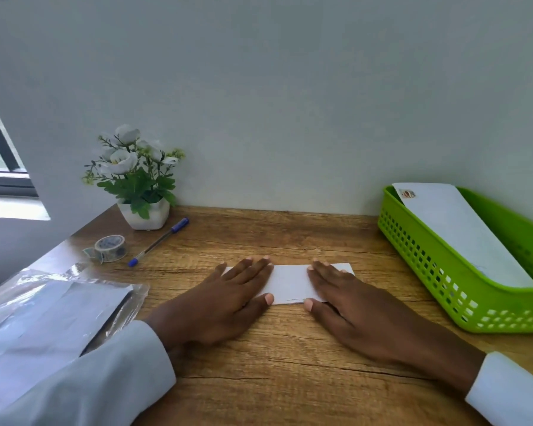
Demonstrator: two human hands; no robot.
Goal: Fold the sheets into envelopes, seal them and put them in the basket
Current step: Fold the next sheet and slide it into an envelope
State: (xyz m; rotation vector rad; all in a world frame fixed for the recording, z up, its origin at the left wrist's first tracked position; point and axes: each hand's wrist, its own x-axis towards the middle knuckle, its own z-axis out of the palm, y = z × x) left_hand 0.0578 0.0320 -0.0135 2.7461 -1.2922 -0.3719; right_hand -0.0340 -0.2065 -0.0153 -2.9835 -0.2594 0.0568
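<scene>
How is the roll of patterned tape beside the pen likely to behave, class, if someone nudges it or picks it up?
The tape roll lies flat on the wooden table, so a nudge would probably slide it rather than roll it. It looks small and hollow, so likely light. A loose end sticks out at its left, which might catch or cling when lifted.
</scene>
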